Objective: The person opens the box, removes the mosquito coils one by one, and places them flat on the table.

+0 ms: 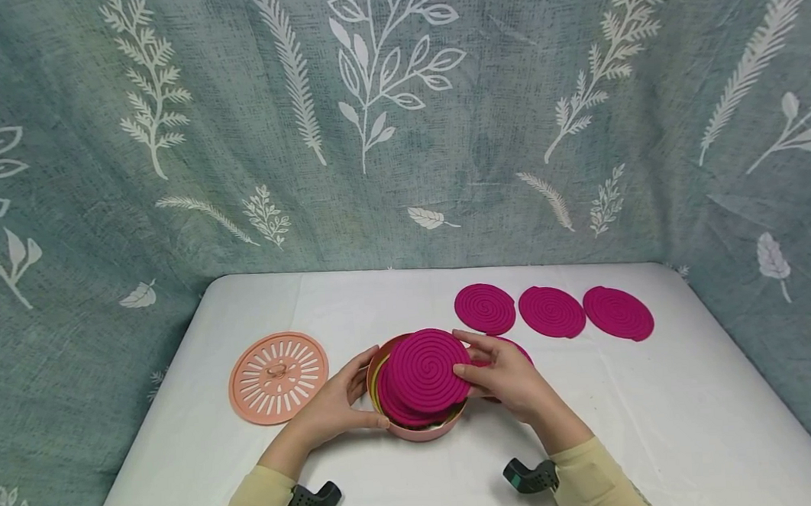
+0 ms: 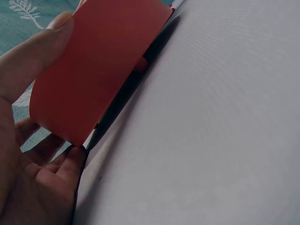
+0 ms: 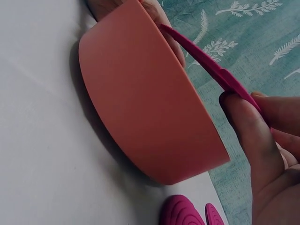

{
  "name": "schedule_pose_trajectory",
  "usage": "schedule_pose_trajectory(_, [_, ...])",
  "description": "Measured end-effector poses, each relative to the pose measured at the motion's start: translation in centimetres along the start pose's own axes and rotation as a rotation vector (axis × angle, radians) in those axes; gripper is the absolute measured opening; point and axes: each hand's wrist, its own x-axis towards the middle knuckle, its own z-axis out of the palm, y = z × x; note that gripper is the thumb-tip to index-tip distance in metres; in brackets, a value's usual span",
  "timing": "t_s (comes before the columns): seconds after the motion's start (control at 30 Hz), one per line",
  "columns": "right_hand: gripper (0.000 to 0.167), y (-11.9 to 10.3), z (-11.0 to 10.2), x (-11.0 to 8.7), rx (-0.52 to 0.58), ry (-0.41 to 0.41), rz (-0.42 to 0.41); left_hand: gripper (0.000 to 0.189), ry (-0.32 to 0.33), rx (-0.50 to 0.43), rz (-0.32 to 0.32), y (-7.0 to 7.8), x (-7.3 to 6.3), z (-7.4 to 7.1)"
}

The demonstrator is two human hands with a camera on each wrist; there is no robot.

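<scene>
My right hand [image 1: 511, 377] pinches the edge of a magenta spiral coaster [image 1: 428, 370] between thumb and fingers. This coaster is tilted over the mouth of a round salmon-pink container [image 1: 422, 434], as the right wrist view shows. Beneath it, more magenta coasters [image 1: 390, 403] lie inside, with a yellow-green edge [image 1: 373, 384] showing along the inner wall. My left hand [image 1: 324, 414] grips the container's left side, thumb at the near wall and fingers behind. In the left wrist view the container's smooth wall [image 2: 93, 65] sits between that thumb and the fingers.
A round slotted salmon-pink lid [image 1: 258, 410] with a small ring handle lies on the white table [image 1: 404, 490] at left. Three magenta coasters lie in a row at the back right, the nearest one [image 1: 484, 310] behind the container. Another coaster [image 1: 520, 348] is partly hidden behind my right hand.
</scene>
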Motion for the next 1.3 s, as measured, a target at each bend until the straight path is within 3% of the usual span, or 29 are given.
schedule_pose_trajectory(0.23, [0.067, 0.2, -0.7, -0.4, 0.009, 0.049, 0.01, 0.117, 0.0, -0.002, 0.02, -0.1, 0.1, 0.0])
schedule_pose_trajectory(0.63, [0.066, 0.9, -2.4, -1.5, 0.06, 0.113, -0.024, 0.117, 0.005, -0.01, -0.016, 0.0, 0.1, 0.0])
schedule_pose_trajectory(1.3, [0.07, 2.5, -5.8, -3.3, 0.087, 0.2, -0.064, 0.116, 0.002, -0.024, -0.005, 0.2, 0.1, 0.1])
